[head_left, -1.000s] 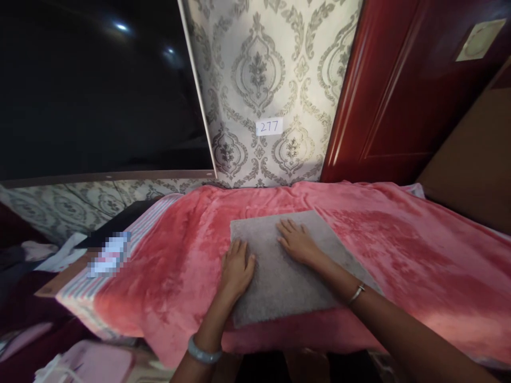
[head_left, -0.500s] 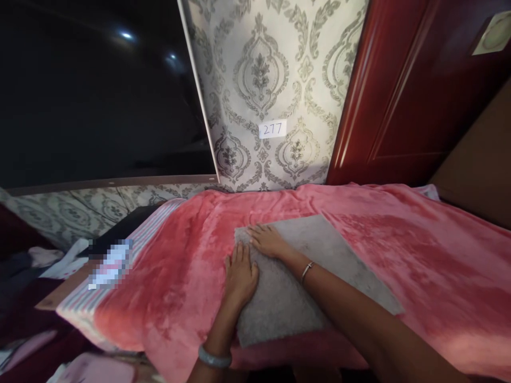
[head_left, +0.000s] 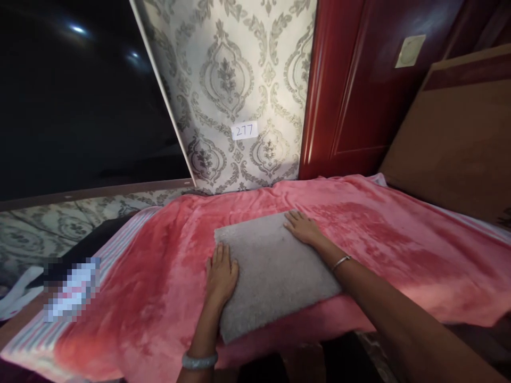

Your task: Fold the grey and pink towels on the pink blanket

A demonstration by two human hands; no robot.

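A grey cloth (head_left: 271, 271) with a fuzzy surface lies flat on a pink plush blanket (head_left: 167, 276). My left hand (head_left: 222, 274) rests palm down on the cloth's left edge, fingers stretched out and pointing away from me. At the far right corner, my right hand (head_left: 302, 227) presses flat with its fingers spread. Neither hand grips anything. My right hand and forearm cover part of the cloth's right edge.
A large dark screen (head_left: 80, 106) stands at the back left, beside patterned wallpaper bearing a paper label (head_left: 245, 130). Behind to the right are a dark red wooden panel (head_left: 363, 96) and a brown board (head_left: 459, 133). A blurred-out item (head_left: 72, 290) lies on the left.
My right hand has slid across the cloth from its far left corner to its far right corner. My left hand stays at the left edge. The view has turned right.
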